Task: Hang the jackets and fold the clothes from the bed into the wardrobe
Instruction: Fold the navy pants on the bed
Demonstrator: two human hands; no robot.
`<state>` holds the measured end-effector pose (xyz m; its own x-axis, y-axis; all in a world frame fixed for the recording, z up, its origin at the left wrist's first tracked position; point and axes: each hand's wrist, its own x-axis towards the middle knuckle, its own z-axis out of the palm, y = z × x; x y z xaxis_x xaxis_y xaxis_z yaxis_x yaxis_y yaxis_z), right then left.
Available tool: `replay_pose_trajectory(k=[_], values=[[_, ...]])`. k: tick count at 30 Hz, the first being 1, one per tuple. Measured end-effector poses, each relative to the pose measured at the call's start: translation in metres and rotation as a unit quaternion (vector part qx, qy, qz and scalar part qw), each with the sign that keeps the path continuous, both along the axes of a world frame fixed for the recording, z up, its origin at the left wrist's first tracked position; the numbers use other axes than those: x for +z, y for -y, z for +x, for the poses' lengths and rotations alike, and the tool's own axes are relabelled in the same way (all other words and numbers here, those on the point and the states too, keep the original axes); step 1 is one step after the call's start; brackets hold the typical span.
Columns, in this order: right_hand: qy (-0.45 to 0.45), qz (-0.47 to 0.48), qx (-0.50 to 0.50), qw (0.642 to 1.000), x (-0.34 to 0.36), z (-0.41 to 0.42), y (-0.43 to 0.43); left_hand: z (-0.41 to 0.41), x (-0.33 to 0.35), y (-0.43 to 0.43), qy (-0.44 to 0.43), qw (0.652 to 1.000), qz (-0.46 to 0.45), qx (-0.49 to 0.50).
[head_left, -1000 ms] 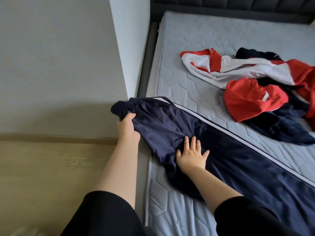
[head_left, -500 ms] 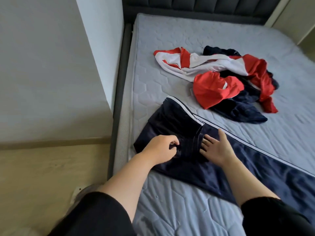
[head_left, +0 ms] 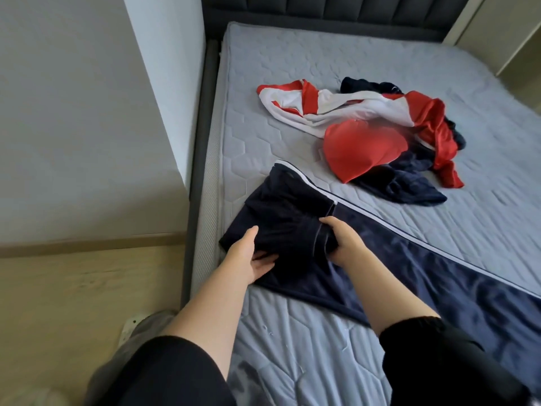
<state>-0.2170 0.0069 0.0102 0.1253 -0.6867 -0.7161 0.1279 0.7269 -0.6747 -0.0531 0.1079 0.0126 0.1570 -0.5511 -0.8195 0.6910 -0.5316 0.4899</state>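
Long navy-blue trousers with a white side stripe [head_left: 295, 209] lying on the grey quilted mattress [head_left: 380, 65], upper end folded over near its left edge. Left hand [head_left: 248, 256] gripping the fold, thumb on top and fingers under; right hand [head_left: 342, 241] pinching the doubled cloth edge. Farther back, well apart, a crumpled red, white and navy heap of clothes [head_left: 363, 133].

place: home bedroom | evidence: bare quilted mattress [head_left: 366, 65]; padded headboard [head_left: 336, 8]; clothes pile [head_left: 366, 136]; wood floor [head_left: 73, 288]
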Motion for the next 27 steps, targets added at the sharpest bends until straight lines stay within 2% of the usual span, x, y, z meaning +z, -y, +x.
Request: replay_pose_trajectory(k=[2,3,5,7,11,16,18,21,24,26,27], values=[[-0.028,0.038,0.017,0.999,-0.004,-0.010,-0.005,-0.004,-0.004,-0.002,-0.065,0.993,-0.038,0.095],[-0.083,0.034,0.024,0.996,-0.006,-0.015,-0.007,-0.006,-0.007,-0.002,-0.074,0.989,-0.045,0.122],[-0.225,-0.058,0.022,0.972,-0.011,-0.026,-0.005,-0.007,-0.010,-0.003,-0.079,0.982,-0.051,0.166],[-0.323,-0.196,0.021,0.926,-0.008,-0.027,0.004,-0.005,-0.011,-0.004,-0.064,0.977,-0.049,0.197],[-0.366,-0.335,0.082,0.864,0.011,0.001,0.027,-0.002,-0.012,-0.004,-0.033,0.976,-0.021,0.216],[-0.436,-0.348,0.226,0.799,0.021,0.048,0.063,-0.002,-0.013,-0.004,-0.028,0.979,0.030,0.199],[-0.444,-0.351,0.237,0.790,0.025,0.061,0.080,0.002,-0.015,-0.004,-0.031,0.982,0.059,0.177],[-0.451,-0.363,0.195,0.792,0.035,0.071,0.105,0.003,-0.015,-0.007,-0.040,0.983,0.081,0.161],[-0.475,-0.343,0.246,0.772,0.033,0.074,0.115,0.000,-0.013,-0.009,-0.045,0.984,0.078,0.155],[-0.484,-0.326,0.272,0.765,0.024,0.072,0.113,0.000,-0.014,-0.012,0.021,0.983,0.091,0.158],[-0.488,-0.330,0.263,0.765,0.021,0.070,0.109,0.000,-0.014,-0.013,0.111,0.975,0.114,0.157]])
